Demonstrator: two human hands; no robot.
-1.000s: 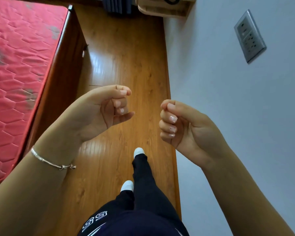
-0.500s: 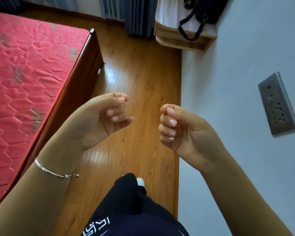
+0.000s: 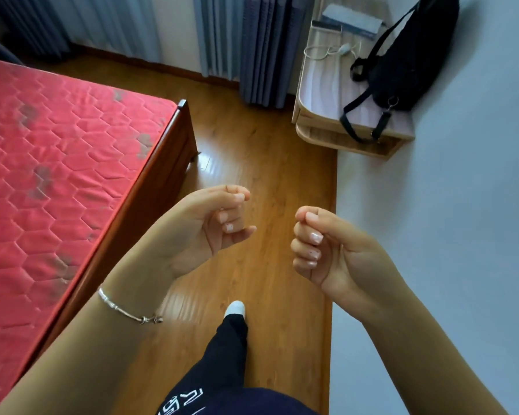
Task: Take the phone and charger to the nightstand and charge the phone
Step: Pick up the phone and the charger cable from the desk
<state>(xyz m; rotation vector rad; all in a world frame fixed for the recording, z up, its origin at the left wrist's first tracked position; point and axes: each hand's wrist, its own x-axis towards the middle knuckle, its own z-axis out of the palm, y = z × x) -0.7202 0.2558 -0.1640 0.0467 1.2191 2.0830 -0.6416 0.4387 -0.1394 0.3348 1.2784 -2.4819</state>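
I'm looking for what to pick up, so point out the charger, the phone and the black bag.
charger (image 3: 344, 48): head view, white plug body.
phone (image 3: 326, 25): head view, dark top face.
black bag (image 3: 411, 52): head view, main body.

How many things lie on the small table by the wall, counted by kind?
On the small table:
Black bag: 1
White charger with cable: 1
Flat phone-like device: 1
Flat blue-white item, book or pad, unclear: 1
Total: 4

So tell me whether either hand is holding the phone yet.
No: the left hand and right hand are both loosely curled and empty.
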